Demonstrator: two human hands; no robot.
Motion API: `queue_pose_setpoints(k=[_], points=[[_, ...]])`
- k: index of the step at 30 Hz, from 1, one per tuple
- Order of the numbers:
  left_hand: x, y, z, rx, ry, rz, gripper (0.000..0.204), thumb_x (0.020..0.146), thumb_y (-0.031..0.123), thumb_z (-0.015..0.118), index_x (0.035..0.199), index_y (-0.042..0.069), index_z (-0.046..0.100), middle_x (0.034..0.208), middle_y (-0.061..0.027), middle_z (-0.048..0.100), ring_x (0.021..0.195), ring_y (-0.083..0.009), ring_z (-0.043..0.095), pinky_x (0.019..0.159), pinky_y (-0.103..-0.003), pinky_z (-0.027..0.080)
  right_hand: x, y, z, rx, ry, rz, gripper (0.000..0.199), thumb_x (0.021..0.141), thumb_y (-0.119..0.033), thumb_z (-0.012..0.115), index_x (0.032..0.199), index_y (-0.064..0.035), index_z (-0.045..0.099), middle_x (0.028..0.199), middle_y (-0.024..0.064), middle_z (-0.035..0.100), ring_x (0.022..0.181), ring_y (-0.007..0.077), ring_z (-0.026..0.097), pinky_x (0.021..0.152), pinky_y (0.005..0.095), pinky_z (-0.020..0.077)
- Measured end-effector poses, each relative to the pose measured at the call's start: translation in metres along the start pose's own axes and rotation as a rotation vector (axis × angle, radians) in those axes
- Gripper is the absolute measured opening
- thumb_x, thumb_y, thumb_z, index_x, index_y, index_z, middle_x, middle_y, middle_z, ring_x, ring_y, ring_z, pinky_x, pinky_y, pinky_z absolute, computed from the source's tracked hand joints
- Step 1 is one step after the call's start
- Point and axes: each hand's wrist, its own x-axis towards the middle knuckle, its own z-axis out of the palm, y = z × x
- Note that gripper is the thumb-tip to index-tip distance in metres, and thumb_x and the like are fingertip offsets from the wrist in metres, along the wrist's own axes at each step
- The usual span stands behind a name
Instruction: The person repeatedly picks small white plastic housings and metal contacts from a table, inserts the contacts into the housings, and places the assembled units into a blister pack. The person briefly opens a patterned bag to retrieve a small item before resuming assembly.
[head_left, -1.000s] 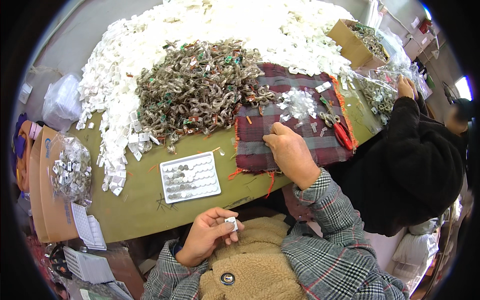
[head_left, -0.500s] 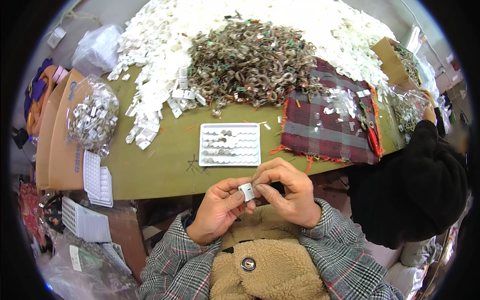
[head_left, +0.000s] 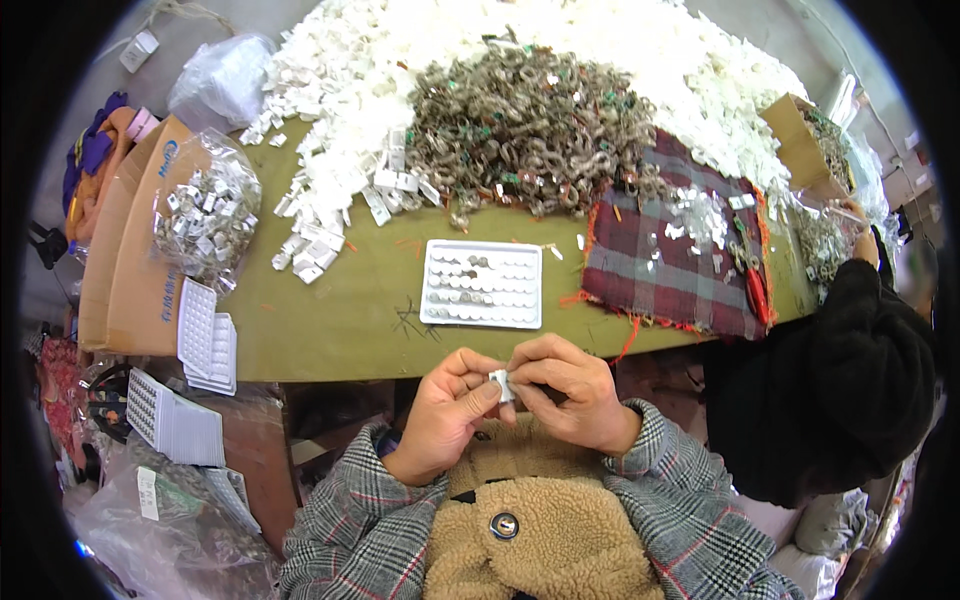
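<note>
In front of my chest, just off the table's near edge, my left hand (head_left: 445, 418) pinches a small white plastic casing (head_left: 502, 383) between thumb and fingers. My right hand (head_left: 572, 392) is closed, its thumb and fingertips pressed together against the right side of the casing. Whatever those right fingertips grip is hidden. Beyond my hands a white ridged tray (head_left: 482, 320) lies on the green tabletop, with small round white and metallic pieces along its rows.
A tangled heap of wire coils (head_left: 525, 125) sits amid a wide pile of white casings (head_left: 330, 130). Right of the tray lies a plaid cloth (head_left: 650, 270) with red-handled pliers (head_left: 757, 295). A cardboard box (head_left: 130, 260) and stacked trays (head_left: 175, 420) stand left. A person in black (head_left: 820, 370) sits right.
The view has shifted, so the table's things appear farther right. The casing is turned and more covered by my fingers, and my right fingertips have come in against it.
</note>
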Motion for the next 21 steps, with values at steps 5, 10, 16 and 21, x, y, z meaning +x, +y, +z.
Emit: queue_pose_setpoints(k=[5, 10, 16, 21], points=[[0.003, 0.012, 0.004, -0.062, -0.044, -0.048, 0.018, 0.1, 0.005, 0.057, 0.116, -0.001, 0.054, 0.099, -0.013, 0.068, 0.083, -0.0194, 0.069, 0.076, -0.033, 0.059, 0.004, -0.002, -0.012, 0.169, -0.05, 0.197, 0.016, 0.08, 0.006, 0.071, 0.095, 0.0021, 0.068, 0.099, 0.0132, 0.065, 0.086, 0.0233, 0.067, 0.073, 0.0305, 0.0544], [0.007, 0.021, 0.01, 0.059, 0.016, -0.088, 0.018, 0.1, 0.006, 0.058, 0.116, 0.0, 0.054, 0.097, -0.0112, 0.068, 0.085, -0.0182, 0.069, 0.071, -0.03, 0.06, 0.006, 0.005, -0.004, 0.149, -0.037, 0.14, 0.016, 0.08, 0.007, 0.071, 0.094, 0.0018, 0.068, 0.098, 0.0124, 0.065, 0.085, 0.0218, 0.067, 0.07, 0.0304, 0.0539], [0.016, 0.073, 0.014, 0.073, 0.061, -0.168, 0.019, 0.099, 0.012, 0.061, 0.115, 0.003, 0.056, 0.095, -0.005, 0.062, 0.08, -0.0138, 0.067, 0.057, -0.023, 0.059, 0.016, 0.014, -0.02, 0.128, 0.008, 0.204, 0.023, 0.087, 0.004, 0.067, 0.11, 0.0034, 0.068, 0.106, 0.0141, 0.065, 0.085, 0.017, 0.065, 0.075, 0.0282, 0.0535], [0.076, 0.122, -0.023, 1.415, 0.32, 0.399, 0.008, 0.089, 0.009, 0.07, 0.095, 0.004, 0.066, 0.094, -0.0091, 0.062, 0.082, -0.0197, 0.067, 0.057, -0.03, 0.056, 0.027, 0.021, -0.03, 0.083, 0.112, 0.214, 0.016, 0.087, 0.002, 0.068, 0.102, 0.0033, 0.069, 0.096, 0.0137, 0.068, 0.082, 0.022, 0.066, 0.074, 0.0306, 0.0526]])
